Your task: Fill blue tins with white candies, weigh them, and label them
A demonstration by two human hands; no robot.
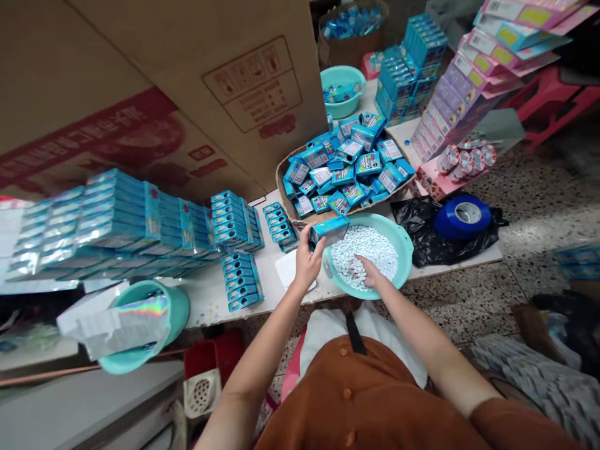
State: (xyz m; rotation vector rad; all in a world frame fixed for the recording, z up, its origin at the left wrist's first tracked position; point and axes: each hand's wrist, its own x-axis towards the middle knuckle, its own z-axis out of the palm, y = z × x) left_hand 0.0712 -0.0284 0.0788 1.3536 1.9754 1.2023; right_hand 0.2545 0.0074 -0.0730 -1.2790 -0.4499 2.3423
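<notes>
My left hand (308,262) is closed around a small blue box (330,229), tilted over the left rim of a turquoise basin (407,247). Small white pellets (375,247) fill much of the basin. My right hand (369,273) dips into them, its fingers curled around some pellets and partly hidden. Behind the basin, a cardboard tray (287,203) is heaped with similar blue boxes (344,178). Left of my left hand, more blue boxes stand in a short row (280,225) with round holes showing.
Stacked blue boxes (117,219) line the table's left side, by a turquoise bucket (175,312). A large carton (210,87) rises behind. Blue tape (462,217) lies on a black bag (422,240) at right. Pink boxes (450,106) tower at the back right.
</notes>
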